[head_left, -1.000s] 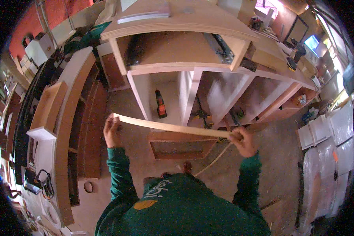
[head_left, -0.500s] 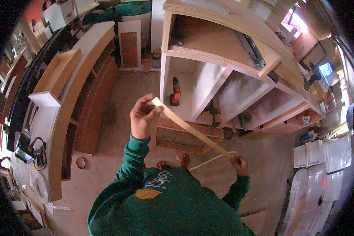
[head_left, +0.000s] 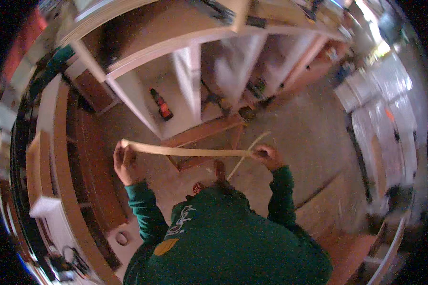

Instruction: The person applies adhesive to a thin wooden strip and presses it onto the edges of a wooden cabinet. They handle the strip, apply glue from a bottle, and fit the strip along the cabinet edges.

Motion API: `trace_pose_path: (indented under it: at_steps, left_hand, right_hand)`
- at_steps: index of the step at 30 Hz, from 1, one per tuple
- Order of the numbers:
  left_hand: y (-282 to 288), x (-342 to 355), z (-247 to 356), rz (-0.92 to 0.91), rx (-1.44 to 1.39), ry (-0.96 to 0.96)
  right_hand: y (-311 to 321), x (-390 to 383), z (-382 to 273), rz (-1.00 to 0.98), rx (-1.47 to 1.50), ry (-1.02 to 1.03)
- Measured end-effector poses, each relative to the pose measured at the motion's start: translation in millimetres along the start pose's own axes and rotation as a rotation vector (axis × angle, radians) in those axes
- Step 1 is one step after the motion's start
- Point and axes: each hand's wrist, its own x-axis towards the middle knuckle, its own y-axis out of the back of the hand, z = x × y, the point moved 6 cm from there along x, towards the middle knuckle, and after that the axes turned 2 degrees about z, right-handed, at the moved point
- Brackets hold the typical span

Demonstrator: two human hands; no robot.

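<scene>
A long, thin, pale wood strip (head_left: 185, 152) is stretched nearly level between my two hands, above the floor. My left hand (head_left: 125, 164) pinches its left end between thumb and fingers. At the other end, the fingers of my right hand (head_left: 269, 158) are closed round the strip, partly hidden by blur. A second narrow pale length (head_left: 239, 164) slants past beneath, near my right hand; whether it joins the held strip I cannot tell. Below the strip, a brown rectangular wooden frame (head_left: 202, 131) lies on the floor, in front of my feet.
Ahead stands a large unfinished wooden cabinet (head_left: 159, 53) with open compartments. A red and black cordless drill (head_left: 161, 105) lies in one of them. A long low cabinet (head_left: 57, 128) runs along the left, and plastic-wrapped panels (head_left: 380, 128) are stacked at right. A ring (head_left: 122, 238) lies at lower left.
My view has turned right. The strip went from a steep slant to almost level, with my left hand lower and farther left in the picture, my right hand higher. Both keep their grip.
</scene>
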Motion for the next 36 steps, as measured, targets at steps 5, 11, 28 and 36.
trace_pose_path:
  at_steps: [5, 11, 28, 36]
  left_hand:
    - [80, 24, -75, -0.04, 0.047, 0.08]
    - [175, 34, -132, 0.069, 0.17, 0.19]
    - [146, -66, -129, 0.375, -0.548, 0.46]
    - [76, -97, -127, 0.459, -0.534, 0.424]
  right_hand:
    - [-30, 0, -39, -0.167, 0.036, 0.018]
    - [-78, 3, -70, -0.226, 0.092, 0.241]
    - [-169, 53, -96, -0.618, 0.213, 0.154]
    - [-253, 101, -95, -0.986, 0.199, 0.37]
